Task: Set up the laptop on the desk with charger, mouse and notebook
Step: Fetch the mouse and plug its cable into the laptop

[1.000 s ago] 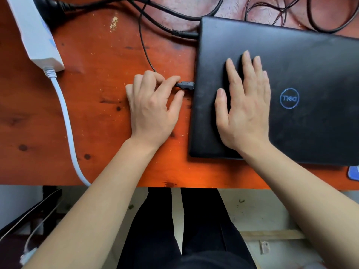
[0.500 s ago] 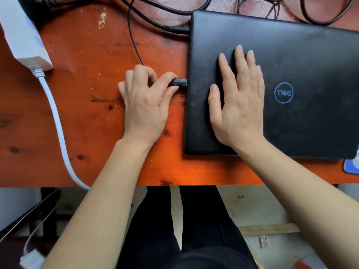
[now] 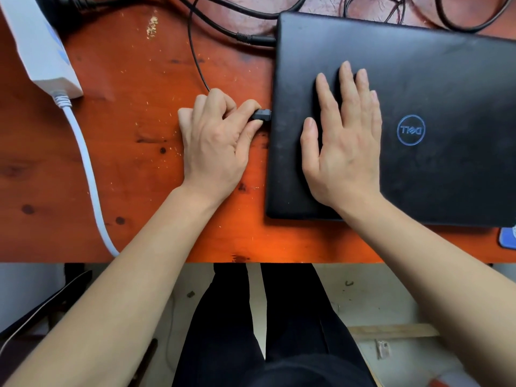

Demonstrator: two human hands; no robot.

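A closed black laptop (image 3: 446,79) lies on the orange wooden desk (image 3: 125,163), its logo facing up. My right hand (image 3: 343,141) rests flat on the lid near its left side, fingers spread. My left hand (image 3: 215,141) pinches a small black cable plug (image 3: 262,115) between thumb and forefinger, its tip touching the laptop's left edge. The plug's thin black cable (image 3: 195,51) runs away toward the back of the desk. A thicker black charger cable (image 3: 245,38) is plugged into the laptop's left edge near the back corner.
A white power strip (image 3: 39,48) lies at the back left, and its white cord (image 3: 89,174) drops over the front edge. More black cables (image 3: 460,20) loop behind the laptop. A blue object (image 3: 506,238) peeks in at the right edge. Below the desk are my legs.
The plug in my left hand has closed the small gap to the laptop's left edge. My right hand has stayed flat on the lid.
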